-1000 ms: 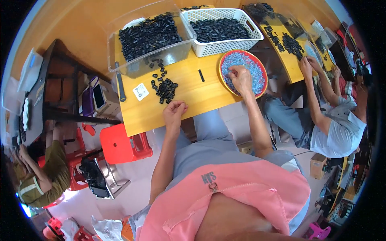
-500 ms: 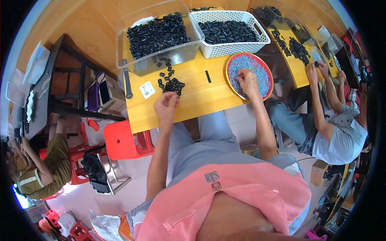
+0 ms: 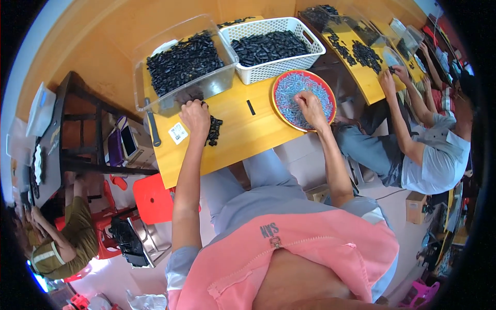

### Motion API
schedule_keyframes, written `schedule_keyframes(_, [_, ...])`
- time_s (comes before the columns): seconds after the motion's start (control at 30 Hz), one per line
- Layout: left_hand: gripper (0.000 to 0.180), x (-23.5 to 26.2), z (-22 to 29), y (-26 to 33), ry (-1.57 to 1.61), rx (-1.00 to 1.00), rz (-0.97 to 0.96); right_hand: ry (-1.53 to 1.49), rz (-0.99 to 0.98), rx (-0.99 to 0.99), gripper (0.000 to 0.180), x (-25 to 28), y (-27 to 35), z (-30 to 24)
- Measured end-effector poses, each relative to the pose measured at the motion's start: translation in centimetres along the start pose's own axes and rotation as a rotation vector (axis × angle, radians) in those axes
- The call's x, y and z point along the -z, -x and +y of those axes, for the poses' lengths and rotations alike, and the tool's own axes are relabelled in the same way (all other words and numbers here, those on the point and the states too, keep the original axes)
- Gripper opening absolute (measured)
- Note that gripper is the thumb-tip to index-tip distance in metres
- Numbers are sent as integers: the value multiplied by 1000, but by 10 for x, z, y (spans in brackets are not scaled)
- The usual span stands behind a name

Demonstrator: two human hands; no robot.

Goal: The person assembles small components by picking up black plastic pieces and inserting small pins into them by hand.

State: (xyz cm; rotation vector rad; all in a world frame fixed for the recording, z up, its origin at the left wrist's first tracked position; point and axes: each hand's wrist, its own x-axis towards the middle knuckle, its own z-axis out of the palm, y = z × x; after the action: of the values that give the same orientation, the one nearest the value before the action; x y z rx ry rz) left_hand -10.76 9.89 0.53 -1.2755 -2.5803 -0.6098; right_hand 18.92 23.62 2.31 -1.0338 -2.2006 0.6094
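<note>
My left hand (image 3: 196, 117) is over the loose black parts in front of the clear bin, its fingers curled down and closed; what they hold is hidden. A small pile of short black plastic parts (image 3: 214, 130) lies on the yellow table just right of it. Above a round red dish with a yellow rim (image 3: 330, 93) is my right hand (image 3: 310, 109), its fingertips drawn together. The dish holds many thin, bluish-grey pieces (image 3: 294, 90), too small to make out. Whatever the right fingertips pinch does not show.
A clear bin (image 3: 221, 82) and a white perforated basket (image 3: 279, 70), both full of black parts, stand at the back. A dark-handled tool (image 3: 153, 126) and a white label (image 3: 179, 133) lie left. A red stool (image 3: 152, 199) is below; co-workers sit at both sides.
My left hand has moved up from the near side of the black pile to its far left, beside the bin. The right hand stays over the dish. The whole view has shifted slightly.
</note>
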Motion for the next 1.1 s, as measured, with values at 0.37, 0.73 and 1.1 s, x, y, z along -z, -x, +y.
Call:
schedule_keyframes(0.37, [15,-16,18,7,139,45,-52,-283,63,-228,15,-5,4,-2])
schedule_keyframes(0.73, [15,-14,5,1,230,-204,-54,-388,101,-256,11,-13,10,-34])
schedule_keyframes(1.1, [14,45,33,62,1441,209,-390,-816,-152,-201,8,-39,17,-104])
